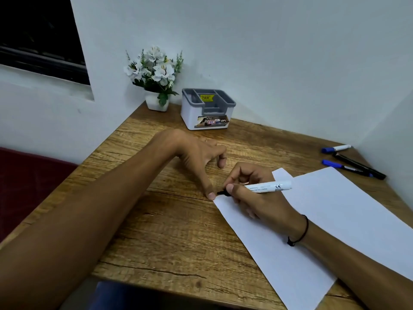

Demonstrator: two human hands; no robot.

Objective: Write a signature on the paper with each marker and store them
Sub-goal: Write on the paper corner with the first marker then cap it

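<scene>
A white sheet of paper (330,220) lies on the right half of the wooden desk (169,231). My right hand (257,198) holds an uncapped white marker (270,186), its black tip at the paper's far left corner. My left hand (199,157) has its fingers spread, and its thumb presses that same corner down. At the far right lie a blue-capped white marker (336,148), a black marker (359,166) and a dark marker with a blue cap (345,167). A white and grey organiser box (207,109) stands at the back.
A small white pot of white flowers (156,79) stands in the back left corner beside the organiser. White walls close the desk in at the back and right. A dark red seat (29,186) lies to the left of the desk.
</scene>
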